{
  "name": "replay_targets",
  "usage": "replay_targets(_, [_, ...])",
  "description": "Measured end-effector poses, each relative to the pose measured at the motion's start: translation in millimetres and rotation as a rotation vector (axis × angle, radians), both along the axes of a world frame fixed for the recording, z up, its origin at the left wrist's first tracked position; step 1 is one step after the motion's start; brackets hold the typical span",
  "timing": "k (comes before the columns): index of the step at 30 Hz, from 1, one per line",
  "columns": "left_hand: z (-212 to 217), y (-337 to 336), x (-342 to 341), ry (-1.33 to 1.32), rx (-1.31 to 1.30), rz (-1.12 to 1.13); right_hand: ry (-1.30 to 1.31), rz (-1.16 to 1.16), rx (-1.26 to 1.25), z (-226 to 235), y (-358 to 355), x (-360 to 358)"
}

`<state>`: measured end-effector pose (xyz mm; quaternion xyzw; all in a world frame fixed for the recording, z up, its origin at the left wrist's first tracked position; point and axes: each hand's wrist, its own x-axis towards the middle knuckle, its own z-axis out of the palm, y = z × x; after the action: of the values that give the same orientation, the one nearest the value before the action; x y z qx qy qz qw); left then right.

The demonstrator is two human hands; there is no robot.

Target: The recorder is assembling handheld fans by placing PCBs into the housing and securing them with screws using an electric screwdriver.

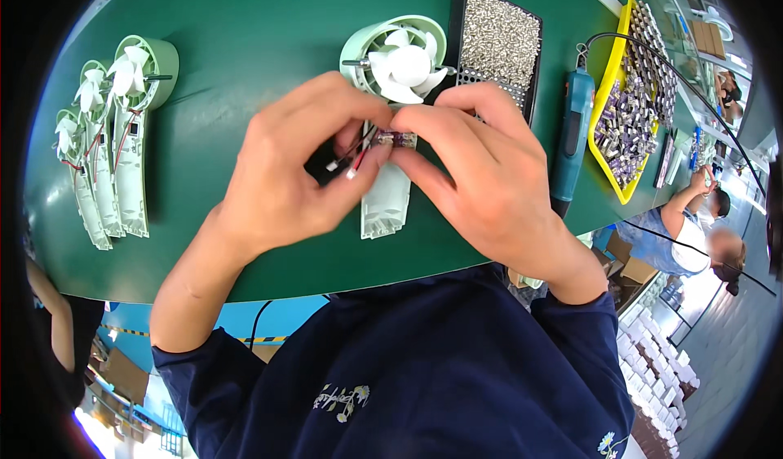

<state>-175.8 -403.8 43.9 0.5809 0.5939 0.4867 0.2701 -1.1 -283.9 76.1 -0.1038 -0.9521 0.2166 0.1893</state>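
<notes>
Board [401, 139], one, small, purple, with metal parts on it; located between the fingertips of both hands, above the upper part of a pale green handle [385, 210]; whether it touches the handle cannot be told.

Left hand [285, 165]: thumb and index finger closed in a pinch at the board's left end; other fingers curled behind, partly hidden; wires [356, 155], dark, red and white, some with white plugs, come out beside the thumb.

Right hand [485, 165]: thumb and index finger bent toward each other, nearly together, around the board's right part; other fingers folded; how firm the hold is cannot be told.

Fan [408, 66], one: white blades in a pale green round housing; lies just beyond the hands, at the handle's far end.

Spare fans [124, 71], three: same kind, with open handles and red wires; laid side by side at the left of the green table [269, 26].

Black tray [457, 31], one: heaped with small metal parts [499, 39]; just right of the fan.

Screwdriver [572, 124], one: powered, teal, with a black cable [693, 59]; lies between the black tray and a yellow tray [594, 137]; the latter holds many purple boards [624, 128], some loose, some in rows.

Co-worker [681, 243], one: at the table's right, in a white top.
</notes>
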Motion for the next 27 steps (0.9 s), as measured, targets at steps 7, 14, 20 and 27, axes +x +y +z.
replay_targets(7, [-1.4,-7.1,8.6,0.097,0.006,0.095,-0.051,-0.08,-0.07,11.3,-4.3,10.1])
replay_targets(14, [1.3,-4.9,13.4,0.075,-0.001,0.126,-0.178,-1.023,-0.283,6.0,28.5,110.4])
replay_targets(20, [-4.5,-5.9,10.7,0.044,-0.006,0.14,-0.27,-0.946,0.09,-17.6,22.0,102.2])
replay_targets(27, [-2.9,-5.3,12.7,0.048,-0.026,0.149,0.07,-1.015,-0.57,1.8,34.2,122.5])
